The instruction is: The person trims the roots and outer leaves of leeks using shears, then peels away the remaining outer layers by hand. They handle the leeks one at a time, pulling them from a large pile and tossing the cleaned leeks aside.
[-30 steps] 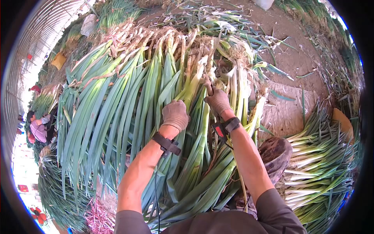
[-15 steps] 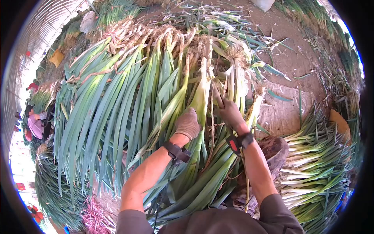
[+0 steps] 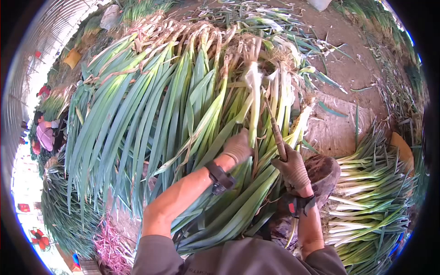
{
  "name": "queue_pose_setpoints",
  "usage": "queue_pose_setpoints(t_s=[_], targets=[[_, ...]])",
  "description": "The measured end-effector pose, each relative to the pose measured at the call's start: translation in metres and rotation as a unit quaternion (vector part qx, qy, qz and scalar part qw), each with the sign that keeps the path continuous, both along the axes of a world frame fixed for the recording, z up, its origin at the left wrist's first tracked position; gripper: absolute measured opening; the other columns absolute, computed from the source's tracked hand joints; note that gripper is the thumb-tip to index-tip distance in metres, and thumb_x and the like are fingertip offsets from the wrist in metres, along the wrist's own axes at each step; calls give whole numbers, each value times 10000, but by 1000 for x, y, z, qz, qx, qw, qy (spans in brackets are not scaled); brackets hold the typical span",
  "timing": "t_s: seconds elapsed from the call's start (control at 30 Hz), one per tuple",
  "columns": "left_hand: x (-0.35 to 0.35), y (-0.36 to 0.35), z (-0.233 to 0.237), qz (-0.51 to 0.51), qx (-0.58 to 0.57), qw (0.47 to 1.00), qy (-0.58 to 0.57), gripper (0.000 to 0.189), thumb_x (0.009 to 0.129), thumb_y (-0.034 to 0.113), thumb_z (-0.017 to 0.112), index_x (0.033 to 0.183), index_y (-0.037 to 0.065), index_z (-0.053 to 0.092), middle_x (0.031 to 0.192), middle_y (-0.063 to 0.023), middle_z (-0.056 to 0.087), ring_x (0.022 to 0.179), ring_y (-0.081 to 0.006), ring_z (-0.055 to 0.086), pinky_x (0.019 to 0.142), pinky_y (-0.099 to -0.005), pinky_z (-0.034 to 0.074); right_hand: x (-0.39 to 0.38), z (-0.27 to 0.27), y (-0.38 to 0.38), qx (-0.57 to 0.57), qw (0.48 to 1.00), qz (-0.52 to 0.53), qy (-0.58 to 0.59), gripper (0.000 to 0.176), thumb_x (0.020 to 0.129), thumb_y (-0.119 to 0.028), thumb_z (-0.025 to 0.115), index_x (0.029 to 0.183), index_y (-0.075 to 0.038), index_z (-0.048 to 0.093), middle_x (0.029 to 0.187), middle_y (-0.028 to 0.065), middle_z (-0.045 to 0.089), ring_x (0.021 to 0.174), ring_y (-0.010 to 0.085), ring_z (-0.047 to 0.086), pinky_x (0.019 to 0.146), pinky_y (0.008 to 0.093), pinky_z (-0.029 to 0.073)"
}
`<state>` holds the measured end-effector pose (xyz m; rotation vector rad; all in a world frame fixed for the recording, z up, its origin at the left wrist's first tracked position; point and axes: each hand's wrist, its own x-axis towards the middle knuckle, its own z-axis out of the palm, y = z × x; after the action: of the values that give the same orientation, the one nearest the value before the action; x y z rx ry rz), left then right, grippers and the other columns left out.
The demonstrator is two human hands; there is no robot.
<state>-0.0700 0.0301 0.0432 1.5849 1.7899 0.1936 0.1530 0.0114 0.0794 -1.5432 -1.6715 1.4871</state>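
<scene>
Long green onions (image 3: 151,96) lie in a big heap, roots toward the top and leaves toward me. My gloved left hand (image 3: 238,146) is closed around the stalk of one green onion (image 3: 253,96) in the middle of the heap. To its right, my gloved right hand (image 3: 292,167) grips the handle of a thin tool (image 3: 277,135), which points up and left beside the stalk. The tool's far end is hard to make out among the stalks.
Trimmed green onions (image 3: 366,201) are stacked at the right, near a flat board (image 3: 337,126). Pink strips (image 3: 110,247) lie at lower left beside another onion pile (image 3: 68,215). A person (image 3: 45,135) is at the far left. Leaf scraps (image 3: 270,20) litter the ground ahead.
My right hand has moved down and right with the tool, away from the stalks. My left hand has shifted right. The held onion's stalk now looks whiter, with fewer outer leaves.
</scene>
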Motion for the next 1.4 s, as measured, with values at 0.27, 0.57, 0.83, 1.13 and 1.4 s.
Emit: queue_pose_setpoints(t_s=[0.27, 0.57, 0.83, 1.13, 1.4], targets=[[13, -24, 2, -135, 1, 990, 39, 433, 795, 307, 785, 1045, 25, 572, 989, -218, 693, 945, -420, 680, 857, -490, 536, -30, 25, 15, 35, 995, 73, -54, 620, 758, -150, 737, 1314, 46, 544, 933, 287, 683, 913, 404, 696, 833, 417, 535], [-111, 51, 41, -11, 125, 970, 209, 138, 855, 194, 630, 897, 77, 690, 857, -186, 692, 871, -384, 677, 799, -481, 536, -66, -5, 6, 67, 977, 174, -99, 636, 741, -142, 735, 1326, -1, 531, 952, 278, 675, 926, 436, 669, 845, 440, 531], [-106, 65, 43, -60, 124, 942, 306, 136, 849, 133, 611, 896, 71, 722, 952, -192, 717, 917, -384, 700, 808, -487, 564, -89, -3, 25, 77, 975, 171, -118, 536, 776, -186, 693, 1245, 19, 535, 922, 305, 670, 956, 472, 649, 859, 512, 518], [-81, 96, 18, -56, 95, 929, 354, 173, 876, 287, 703, 913, 139, 785, 941, -116, 761, 909, -282, 745, 735, -412, 583, -113, -19, 68, 127, 968, 144, -162, 366, 808, -186, 634, 1116, 7, 593, 934, 292, 678, 940, 479, 646, 841, 533, 512], [-84, 115, 5, 7, 45, 945, 324, 168, 919, 176, 626, 963, 117, 777, 958, -142, 760, 932, -305, 746, 758, -413, 596, -132, -37, 114, 149, 969, 105, -166, 270, 838, -185, 604, 1037, -4, 629, 957, 279, 687, 950, 465, 648, 859, 526, 509]])
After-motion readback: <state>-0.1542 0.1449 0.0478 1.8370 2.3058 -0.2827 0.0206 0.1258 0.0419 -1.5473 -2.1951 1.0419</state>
